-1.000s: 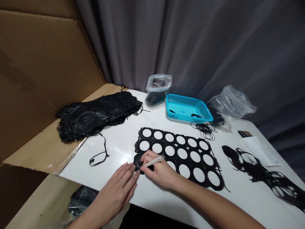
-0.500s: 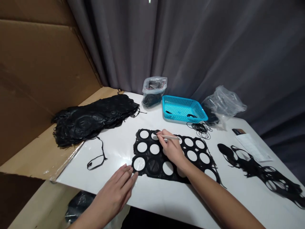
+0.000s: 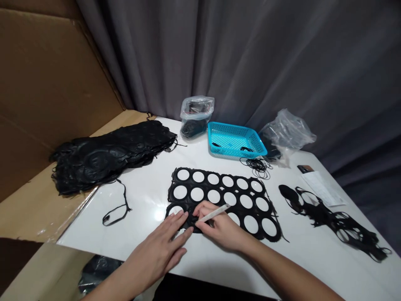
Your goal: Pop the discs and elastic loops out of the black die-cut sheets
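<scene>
A black rubbery sheet with rows of round holes lies flat on the white table; white shows through the holes. My left hand rests on the sheet's lower left corner, fingers stretched out, partly over the first hole of the front row. Between the fingers of my right hand is a slim, whitish, pen-like tool. Its lower end points at the second place in the front row, where black material shows. My fingers partly hide this spot and the tool's tip.
At the left lies a thick stack of black sheets, with a thin black loop nearer. Behind stand a plastic bag, a blue basket and black rings. Black scraps and a paper lie right.
My right hand has moved from the back row to the front row with the tool. My left hand has slid further onto the sheet. The back row's second hole now shows fully white.
</scene>
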A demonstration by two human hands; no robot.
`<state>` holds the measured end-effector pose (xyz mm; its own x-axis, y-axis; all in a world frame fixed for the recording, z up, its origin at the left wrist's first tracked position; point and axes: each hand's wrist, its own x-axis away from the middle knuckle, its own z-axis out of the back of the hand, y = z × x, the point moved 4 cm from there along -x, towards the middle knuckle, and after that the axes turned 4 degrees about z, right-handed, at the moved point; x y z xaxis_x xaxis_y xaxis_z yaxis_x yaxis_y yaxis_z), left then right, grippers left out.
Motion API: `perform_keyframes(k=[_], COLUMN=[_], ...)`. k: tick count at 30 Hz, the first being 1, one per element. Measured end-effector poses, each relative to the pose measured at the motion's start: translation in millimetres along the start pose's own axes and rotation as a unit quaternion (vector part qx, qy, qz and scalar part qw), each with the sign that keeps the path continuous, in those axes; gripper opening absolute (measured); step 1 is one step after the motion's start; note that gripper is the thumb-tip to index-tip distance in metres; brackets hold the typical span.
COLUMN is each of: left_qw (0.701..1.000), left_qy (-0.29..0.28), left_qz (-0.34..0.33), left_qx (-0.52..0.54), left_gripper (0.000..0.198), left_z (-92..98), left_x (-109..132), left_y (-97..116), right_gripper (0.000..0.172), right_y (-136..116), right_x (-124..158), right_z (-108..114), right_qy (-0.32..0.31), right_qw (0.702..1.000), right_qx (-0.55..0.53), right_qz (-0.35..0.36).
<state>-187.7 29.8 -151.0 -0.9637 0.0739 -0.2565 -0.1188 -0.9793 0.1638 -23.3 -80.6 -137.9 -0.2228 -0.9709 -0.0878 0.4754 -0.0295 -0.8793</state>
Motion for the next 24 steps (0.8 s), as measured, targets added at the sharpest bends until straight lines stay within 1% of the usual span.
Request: perform_keyframes(k=[7, 10, 12, 15, 16, 17, 18, 20, 22, 24], left_qw=[1.0, 1.0, 1.0, 0.999, 0.999, 0.999, 0.999, 0.999, 0.999, 0.998], left_qy=[-0.008, -0.012, -0.021, -0.041, -0.041, -0.037, -0.032, -0.02, -0.01, 0.003], left_qz=[-0.008, 0.005, 0.009, -0.001, -0.006, -0.012, -0.018, -0.029, -0.037, -0.047], left_qx=[-0.007, 0.007, 0.013, 0.013, 0.011, 0.009, 0.006, -0.004, -0.017, -0.03], left_gripper=[0.048, 0.051, 0.053, 0.057, 0.058, 0.057, 0.057, 0.054, 0.052, 0.052], left_z=[0.3, 2.3, 3.5, 3.4, 3.3, 3.4, 3.5, 4.0, 4.1, 3.8], left_x=[1, 0, -1, -2, -2, -2, -3, -4, -5, -5], left_y=[0, -1, -4, -8, -9, -11, -12, -15, -18, -20], right_gripper=[0.013, 0.011, 0.008, 0.014, 0.016, 0.017, 0.018, 0.019, 0.022, 0.027], right_y=[-4, -5, -6, -3, -2, 1, 4, 13, 25, 38], right_x=[-2, 2, 7, 11, 9, 5, 0, -7, -2, 21], right_z=[3, -2, -13, -30, -32, -30, -22, 6, 43, 79], right_qy=[-0.005, -0.006, -0.002, 0.016, 0.028, 0.049, 0.081, 0.17, 0.261, 0.337], right_qw=[1.0, 0.998, 0.991, 0.962, 0.957, 0.959, 0.967, 0.978, 0.962, 0.931], right_qx=[0.025, 0.054, 0.116, 0.245, 0.261, 0.254, 0.224, 0.123, 0.014, -0.059], right_qz=[0.015, 0.037, 0.072, 0.122, 0.124, 0.113, 0.089, 0.006, -0.078, -0.127])
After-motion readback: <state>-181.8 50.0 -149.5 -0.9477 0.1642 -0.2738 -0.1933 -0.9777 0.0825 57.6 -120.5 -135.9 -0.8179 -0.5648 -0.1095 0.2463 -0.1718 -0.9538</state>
